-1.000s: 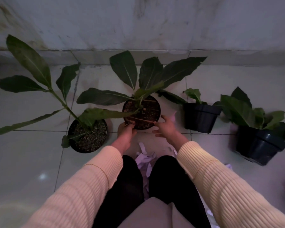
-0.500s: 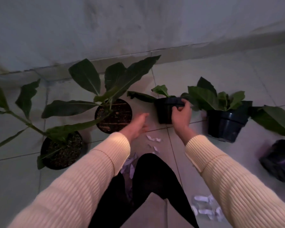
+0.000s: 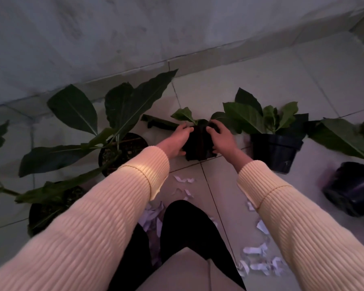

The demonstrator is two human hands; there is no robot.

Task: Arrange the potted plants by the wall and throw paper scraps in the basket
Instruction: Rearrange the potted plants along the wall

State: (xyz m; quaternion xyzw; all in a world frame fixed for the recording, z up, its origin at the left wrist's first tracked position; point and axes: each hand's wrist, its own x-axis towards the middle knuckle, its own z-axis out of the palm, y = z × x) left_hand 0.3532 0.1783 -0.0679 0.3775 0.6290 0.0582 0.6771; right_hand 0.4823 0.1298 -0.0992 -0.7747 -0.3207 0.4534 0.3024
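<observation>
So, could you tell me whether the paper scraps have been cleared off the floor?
No, paper scraps lie scattered on the floor tiles near the knees.

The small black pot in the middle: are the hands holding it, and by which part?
Yes. The left hand and right hand grip the small black pot by its opposite sides, fingers near the rim.

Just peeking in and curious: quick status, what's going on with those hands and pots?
Left hand and right hand both grip the small black pot. Pot on floor, short of wall. Paper scraps near the knees.
</observation>
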